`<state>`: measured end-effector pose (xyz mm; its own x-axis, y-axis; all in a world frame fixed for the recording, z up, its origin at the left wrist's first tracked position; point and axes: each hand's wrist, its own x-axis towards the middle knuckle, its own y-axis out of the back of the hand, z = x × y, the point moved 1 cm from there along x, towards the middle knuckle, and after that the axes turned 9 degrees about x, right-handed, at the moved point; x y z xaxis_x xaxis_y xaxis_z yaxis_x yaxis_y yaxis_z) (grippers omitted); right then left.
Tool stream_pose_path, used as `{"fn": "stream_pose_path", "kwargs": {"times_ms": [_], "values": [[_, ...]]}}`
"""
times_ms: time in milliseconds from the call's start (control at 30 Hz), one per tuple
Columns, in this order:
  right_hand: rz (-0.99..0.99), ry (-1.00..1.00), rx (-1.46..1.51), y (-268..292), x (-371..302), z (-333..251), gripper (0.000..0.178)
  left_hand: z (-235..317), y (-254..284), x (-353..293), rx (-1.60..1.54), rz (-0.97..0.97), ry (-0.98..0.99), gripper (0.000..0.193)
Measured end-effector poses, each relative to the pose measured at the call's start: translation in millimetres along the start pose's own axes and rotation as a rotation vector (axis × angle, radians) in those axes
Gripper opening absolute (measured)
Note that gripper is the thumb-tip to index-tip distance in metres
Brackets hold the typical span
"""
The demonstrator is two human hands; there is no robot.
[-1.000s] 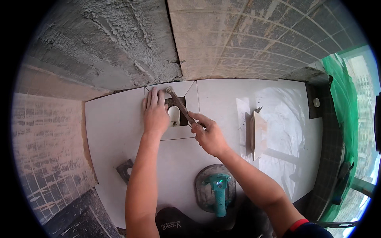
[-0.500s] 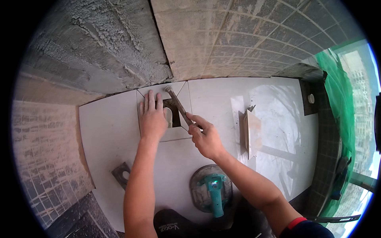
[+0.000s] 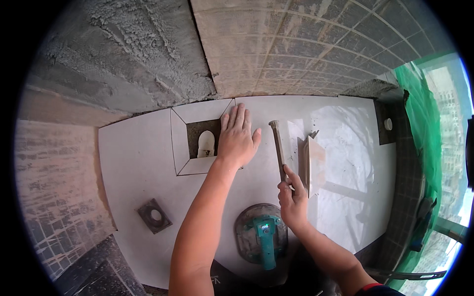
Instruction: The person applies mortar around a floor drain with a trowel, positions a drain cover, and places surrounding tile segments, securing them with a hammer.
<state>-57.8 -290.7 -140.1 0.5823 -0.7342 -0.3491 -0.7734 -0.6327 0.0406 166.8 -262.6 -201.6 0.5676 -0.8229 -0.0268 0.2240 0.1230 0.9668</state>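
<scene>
Hammer (image 3: pixel 279 150), gripped in curled right hand (image 3: pixel 295 203), points forward, right of square hole (image 3: pixel 194 132); left hand (image 3: pixel 237 141), nearer, lies flat along its right edge, holding nothing.

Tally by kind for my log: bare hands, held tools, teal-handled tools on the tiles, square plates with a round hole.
Hands: 2 (left hand, right hand)
Held long-shafted hand tool: 1
Teal-handled tool: 1
Holed square plate: 1
Total: 5

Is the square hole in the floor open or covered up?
Open: no lid lies over the square hole, and a white pipe-like piece shows inside.
</scene>
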Motion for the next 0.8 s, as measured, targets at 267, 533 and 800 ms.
{"fn": "stream_pose_path", "kwargs": {"times_ms": [267,533,800], "values": [[0.036,0.365,-0.46,4,18,28,0.046,-49,7,-33,0.222,0.077,0.172,0.083],[0.044,0.383,-0.468,2,22,38,0.044,-119,18,-58,0.343,-0.006,0.357,0.09],[0.073,0.263,-0.446,3,23,37,0.043,-127,30,-43,0.288,0.032,0.312,0.075]]}}
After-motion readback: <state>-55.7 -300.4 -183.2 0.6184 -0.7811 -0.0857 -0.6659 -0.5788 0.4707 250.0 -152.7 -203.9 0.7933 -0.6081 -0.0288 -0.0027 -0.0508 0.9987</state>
